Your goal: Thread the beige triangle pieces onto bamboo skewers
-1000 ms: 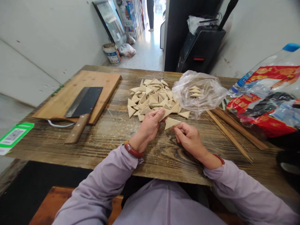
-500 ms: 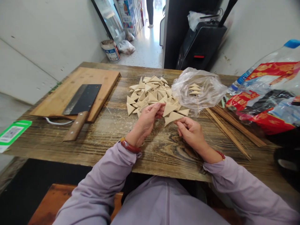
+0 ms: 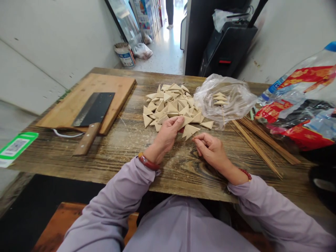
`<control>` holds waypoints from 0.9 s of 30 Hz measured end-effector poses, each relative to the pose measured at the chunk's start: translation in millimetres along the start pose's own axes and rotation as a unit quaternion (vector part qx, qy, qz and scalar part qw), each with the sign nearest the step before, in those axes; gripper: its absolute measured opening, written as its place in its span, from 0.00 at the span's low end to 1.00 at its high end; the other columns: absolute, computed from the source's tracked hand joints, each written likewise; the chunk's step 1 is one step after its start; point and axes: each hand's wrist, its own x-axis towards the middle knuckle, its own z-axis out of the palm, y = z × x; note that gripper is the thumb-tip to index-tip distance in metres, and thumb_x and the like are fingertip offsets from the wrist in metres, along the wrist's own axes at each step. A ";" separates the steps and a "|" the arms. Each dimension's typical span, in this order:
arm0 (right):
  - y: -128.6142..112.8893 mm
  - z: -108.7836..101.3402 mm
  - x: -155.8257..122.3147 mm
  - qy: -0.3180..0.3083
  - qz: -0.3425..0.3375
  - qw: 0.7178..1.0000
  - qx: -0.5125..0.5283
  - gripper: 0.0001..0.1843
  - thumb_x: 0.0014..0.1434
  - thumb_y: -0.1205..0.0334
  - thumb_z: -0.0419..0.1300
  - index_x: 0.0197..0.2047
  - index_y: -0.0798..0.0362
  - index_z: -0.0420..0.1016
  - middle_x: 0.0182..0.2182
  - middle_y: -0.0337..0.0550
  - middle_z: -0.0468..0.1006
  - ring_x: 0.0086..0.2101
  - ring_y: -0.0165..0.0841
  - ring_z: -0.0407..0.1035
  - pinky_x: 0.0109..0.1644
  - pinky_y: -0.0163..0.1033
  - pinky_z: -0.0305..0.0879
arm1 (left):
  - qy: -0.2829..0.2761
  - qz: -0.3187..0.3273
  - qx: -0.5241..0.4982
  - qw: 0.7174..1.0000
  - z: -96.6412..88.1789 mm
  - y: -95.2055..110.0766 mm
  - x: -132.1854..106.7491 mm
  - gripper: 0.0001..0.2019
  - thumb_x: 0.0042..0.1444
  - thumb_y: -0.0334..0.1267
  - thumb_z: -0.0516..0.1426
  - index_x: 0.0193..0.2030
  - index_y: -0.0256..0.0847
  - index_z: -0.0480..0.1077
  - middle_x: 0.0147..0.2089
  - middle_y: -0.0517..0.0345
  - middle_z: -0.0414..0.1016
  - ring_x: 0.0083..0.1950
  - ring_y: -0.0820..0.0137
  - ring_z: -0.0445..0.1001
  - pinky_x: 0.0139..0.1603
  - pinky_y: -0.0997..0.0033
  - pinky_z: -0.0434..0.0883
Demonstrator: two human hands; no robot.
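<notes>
A heap of flat beige triangular pieces (image 3: 168,105) lies on the wooden table (image 3: 168,164), and my left hand (image 3: 168,134) pinches one such piece (image 3: 187,121) at the heap's near edge. My right hand (image 3: 211,150) grips a thin bamboo skewer (image 3: 193,135) between fingertips and thumb. Another triangular piece (image 3: 189,131) sits at the skewer's tip, just beside the piece in my left hand. A clear plastic bag (image 3: 225,99) lies next to the heap, holding a skewer threaded with several triangles (image 3: 219,99).
A cleaver (image 3: 91,117) rests on a wooden cutting board (image 3: 118,94) at left. Loose bamboo skewers (image 3: 258,141) lie at right, beside a large plastic bag with red packaging (image 3: 296,108). A green card (image 3: 15,147) sits at the table's left edge. A person's legs (image 3: 170,10) stand far off.
My hands have drawn closer together. The two held triangles now sit almost side by side, with the skewer's tip showing at the lower one. The view has tilted slightly.
</notes>
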 end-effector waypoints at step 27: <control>-4.3 -0.1 1.7 0.040 -0.002 0.999 -0.006 0.12 0.63 0.54 0.57 0.30 0.51 0.70 0.16 0.33 0.66 0.18 0.27 0.59 0.23 0.34 0.54 | -0.059 0.009 0.043 0.997 3.6 -10.1 -4.2 0.19 0.54 0.51 0.64 0.24 0.37 0.69 0.25 0.62 0.63 0.28 0.76 0.61 0.32 0.74 0.62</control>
